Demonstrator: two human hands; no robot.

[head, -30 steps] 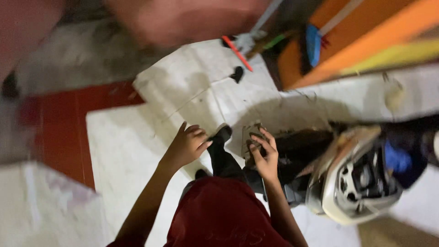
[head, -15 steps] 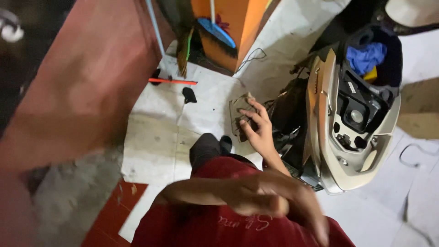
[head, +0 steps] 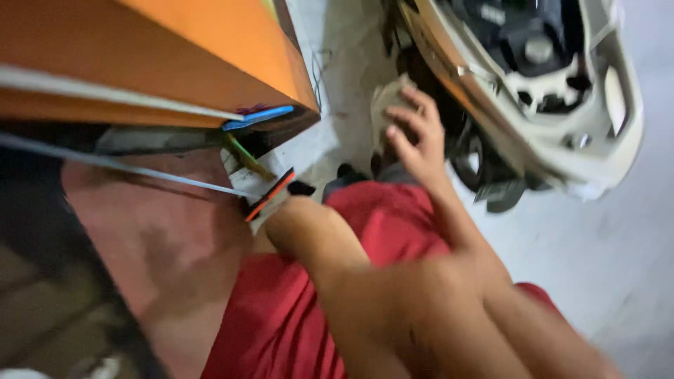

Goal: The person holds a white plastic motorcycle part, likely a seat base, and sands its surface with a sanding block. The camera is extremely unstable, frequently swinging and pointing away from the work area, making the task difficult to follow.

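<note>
Nearest the camera: red cloth over the person's lap and both forearms, heavily blurred.

Left arm crosses low toward the left, elbow bent. The left hand itself is lost among the tools by the orange cabinet; cannot tell whether it is open or closed. A red-and-black flat tool and a thin green stick lie at that spot on the floor, below a blue-edged piece under the cabinet's corner.

Right arm stretches forward. Right hand rests with fingers curled over a pale grey part, gripping it loosely from above, probably to steady it against the machine. The part sits on the floor, touching the dark underside of the scooter body.

Farthest: the cream scooter panel, tipped on its side, black innards exposed, on pale floor.
</note>
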